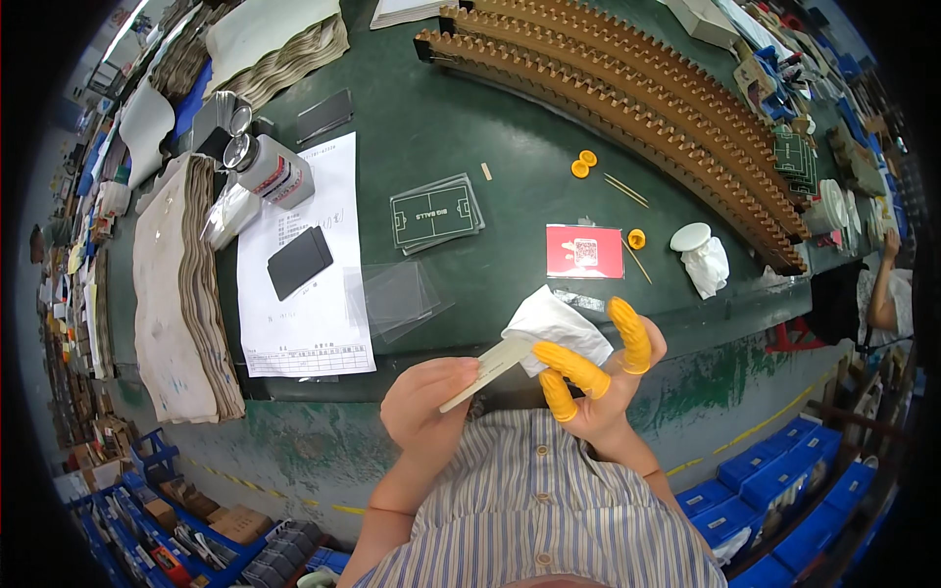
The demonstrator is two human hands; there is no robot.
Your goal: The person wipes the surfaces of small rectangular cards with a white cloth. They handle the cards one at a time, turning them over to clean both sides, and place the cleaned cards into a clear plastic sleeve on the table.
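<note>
A dark green worktable (392, 122) fills the middle of the view, its front edge scuffed below. Long curved-looking brown slotted racks (598, 83) (the lens bends them) run across the far right. On the left, a thick stack of stained beige sheets (169, 294) lies beside a white printed paper (304, 318), which bears a translucent white bottle with a metal top (279, 176) and dark grey rectangular cards (301, 263). Nearer the centre are a pile of green cards marked like a sports pitch (431, 214), clear plastic sheets (397, 294) and a red card with a square code (610, 265). Loose yellow finger cots (580, 169) and thin wooden sticks (627, 191) lie to the right. Blue plastic bins (765, 480) stand on the floor, and another person (882, 294) sits at the far right.

The left hand (426, 400), bare, bends inward, thumb and fingers clamped on the lower end of a pale flat strip (490, 370) tilted up to the right. Its upper end meets a white cloth (554, 318). The right hand (603, 392), three fingers in yellow cots, stands beside the cloth with fingers spread; whether they pinch it, I cannot tell.
</note>
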